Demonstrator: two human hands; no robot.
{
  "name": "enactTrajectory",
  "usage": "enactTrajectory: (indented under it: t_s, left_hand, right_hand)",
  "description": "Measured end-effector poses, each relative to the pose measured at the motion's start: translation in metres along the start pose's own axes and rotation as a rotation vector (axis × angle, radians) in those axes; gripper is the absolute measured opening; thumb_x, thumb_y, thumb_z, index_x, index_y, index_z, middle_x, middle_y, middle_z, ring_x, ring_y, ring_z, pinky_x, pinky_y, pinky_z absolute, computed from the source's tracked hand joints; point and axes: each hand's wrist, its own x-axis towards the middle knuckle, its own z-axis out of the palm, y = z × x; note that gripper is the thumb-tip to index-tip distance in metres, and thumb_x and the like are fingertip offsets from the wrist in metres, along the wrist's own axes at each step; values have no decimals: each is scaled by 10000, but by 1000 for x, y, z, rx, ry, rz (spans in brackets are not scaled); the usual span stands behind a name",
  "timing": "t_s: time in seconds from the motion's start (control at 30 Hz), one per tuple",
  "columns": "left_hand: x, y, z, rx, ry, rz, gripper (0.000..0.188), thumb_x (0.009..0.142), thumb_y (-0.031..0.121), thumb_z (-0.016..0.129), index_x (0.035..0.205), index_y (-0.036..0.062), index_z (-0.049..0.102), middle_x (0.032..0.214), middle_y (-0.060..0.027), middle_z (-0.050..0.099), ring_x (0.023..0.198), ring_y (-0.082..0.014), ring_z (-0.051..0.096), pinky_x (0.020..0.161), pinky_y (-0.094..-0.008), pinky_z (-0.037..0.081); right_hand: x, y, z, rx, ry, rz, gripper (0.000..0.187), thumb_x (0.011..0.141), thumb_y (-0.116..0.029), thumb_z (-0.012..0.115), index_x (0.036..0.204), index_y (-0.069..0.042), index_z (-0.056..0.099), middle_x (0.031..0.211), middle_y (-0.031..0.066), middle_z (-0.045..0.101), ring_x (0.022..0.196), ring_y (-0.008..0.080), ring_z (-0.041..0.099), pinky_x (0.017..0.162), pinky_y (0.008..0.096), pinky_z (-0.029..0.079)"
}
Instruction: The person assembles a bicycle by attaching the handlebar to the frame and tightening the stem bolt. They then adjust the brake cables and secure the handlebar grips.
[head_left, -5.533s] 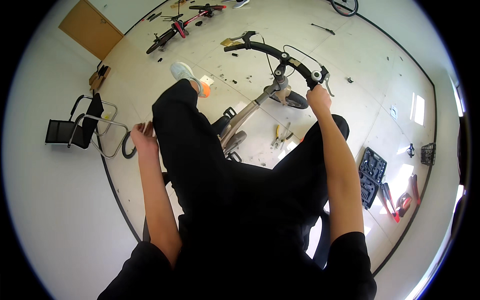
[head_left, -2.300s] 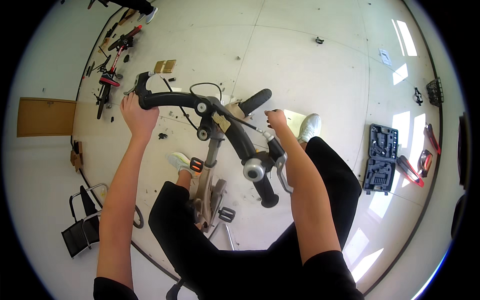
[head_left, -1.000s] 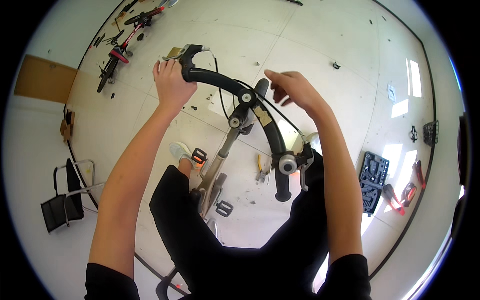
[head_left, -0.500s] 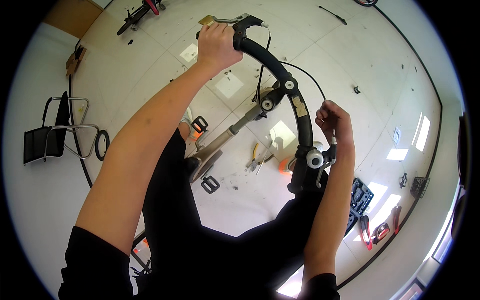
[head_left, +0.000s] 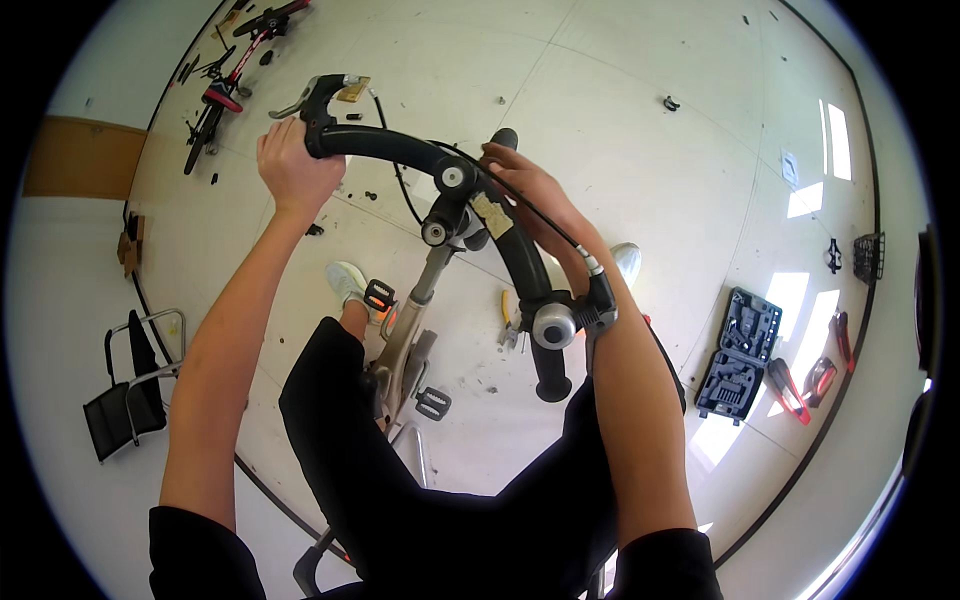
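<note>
A black curved bicycle handlebar [head_left: 375, 143] spans the space before me, with a stem on a grey bike frame [head_left: 405, 335]. Closed around the handlebar's left end is my left hand [head_left: 300, 172], beside a brake lever [head_left: 290, 103]. My right hand [head_left: 535, 195] is behind the black brake cable [head_left: 535, 208], right of the stem, fingers stretched toward it and partly hidden. A dark rounded cylinder [head_left: 505, 138] shows just beyond those fingertips. A silver bell [head_left: 553, 326] sits by the right grip [head_left: 552, 375], and the right lever is mostly hidden by my forearm.
Pliers [head_left: 507, 315] lie on the floor below the handlebar. An open tool case [head_left: 740, 355] and red-and-black parts [head_left: 790, 390] are on the right. Another bike [head_left: 235, 75] lies at the far left; a black chair [head_left: 135, 390] stands at the left.
The handlebar has turned, its left end swinging left and nearer. My left hand moved with it. My right hand shifted left and farther away, from beside the cable to behind it.
</note>
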Motion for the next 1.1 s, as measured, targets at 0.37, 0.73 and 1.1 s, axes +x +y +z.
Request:
enactTrajectory:
  t_s: [0.37,0.73,1.1]
  left_hand:
    - [7,-1,10,-25,16,50,204,554,110,690,673,75,528,710,-56,560,717,-259,550,678,-365,398]
    - [5,-6,9,-11,0,32,198,570,122,697,658,83,523,674,-44,546,682,-251,542,640,-363,391]
    - [-6,-6,2,75,-75,-88,226,559,157,723,696,82,560,743,-47,603,741,-252,590,679,-367,422]
  right_hand:
    - [-8,-7,25,159,165,193,282,963,-212,428,1126,-10,540,906,66,598,750,125,586,664,275,499]
    - [-15,-15,31,-55,98,64,311,863,-132,514,1122,34,561,918,102,596,718,165,593,608,302,498]
    - [-95,-79,-48,126,782,-329,308,881,-81,445,1133,86,503,1092,204,617,1024,277,610,897,341,495]
